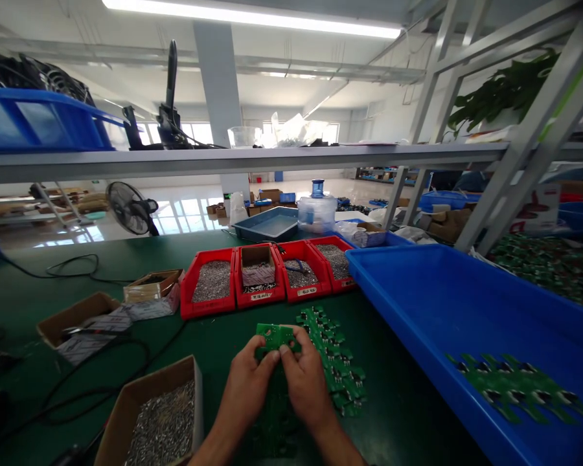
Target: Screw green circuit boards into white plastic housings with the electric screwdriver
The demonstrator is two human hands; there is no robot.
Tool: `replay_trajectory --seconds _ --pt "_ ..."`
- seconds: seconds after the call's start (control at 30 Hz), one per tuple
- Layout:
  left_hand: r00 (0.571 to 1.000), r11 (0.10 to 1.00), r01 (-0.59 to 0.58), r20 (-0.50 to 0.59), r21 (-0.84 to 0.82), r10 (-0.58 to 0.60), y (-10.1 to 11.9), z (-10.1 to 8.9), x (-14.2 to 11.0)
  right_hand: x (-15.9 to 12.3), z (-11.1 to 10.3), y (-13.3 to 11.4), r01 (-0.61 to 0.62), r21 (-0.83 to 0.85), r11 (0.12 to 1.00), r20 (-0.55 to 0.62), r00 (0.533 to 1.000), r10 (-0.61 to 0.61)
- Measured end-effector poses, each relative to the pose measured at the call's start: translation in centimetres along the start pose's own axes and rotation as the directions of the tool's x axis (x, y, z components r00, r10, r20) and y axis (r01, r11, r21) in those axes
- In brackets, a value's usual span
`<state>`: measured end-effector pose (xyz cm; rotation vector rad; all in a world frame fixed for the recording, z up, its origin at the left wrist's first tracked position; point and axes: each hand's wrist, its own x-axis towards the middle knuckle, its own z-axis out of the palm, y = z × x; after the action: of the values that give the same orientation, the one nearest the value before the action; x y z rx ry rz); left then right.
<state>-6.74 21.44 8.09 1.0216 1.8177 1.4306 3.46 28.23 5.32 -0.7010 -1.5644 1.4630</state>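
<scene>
The left hand (247, 380) and right hand (307, 378) pinch a thin green circuit board (278, 337) (round holes pierce it) above the smooth tabletop (398, 388), toward its near edge. Glossy red bins (208, 309) stand beyond.

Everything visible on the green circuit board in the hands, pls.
The flat green circuit board looks like rigid laminate, with a few roundish holes; finer detail is too small to read. It appears whole and tilted toward the camera, seemingly held above the dark green tabletop. The left hand grips its left end, the right hand its right, thumbs on the near face.
</scene>
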Motion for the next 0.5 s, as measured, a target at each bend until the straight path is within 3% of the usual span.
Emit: replay_trajectory --seconds 0.17,0.27,0.4,0.5 --pt "0.997 0.997 -0.039 -0.070 0.070 0.043 0.3 0.4 -0.3 -0.3 0.3 -0.3 0.015 -0.107 0.994 -0.052 0.998 -0.021" --pt "0.997 0.997 -0.035 -0.061 0.067 0.040 0.6 0.3 -0.1 -0.2 0.2 -0.1 0.021 -0.065 0.998 -0.055 0.998 -0.025" --pt "0.994 0.999 0.000 0.106 -0.040 0.005 0.7 -0.7 0.4 0.4 -0.6 -0.5 -0.036 0.226 0.973 0.043 0.999 0.027" --pt "0.951 0.971 0.112 0.305 -0.213 -0.043 0.2 -1.1 0.5 1.0 -1.6 -1.4 -0.095 0.445 0.890 0.054 0.995 0.079"
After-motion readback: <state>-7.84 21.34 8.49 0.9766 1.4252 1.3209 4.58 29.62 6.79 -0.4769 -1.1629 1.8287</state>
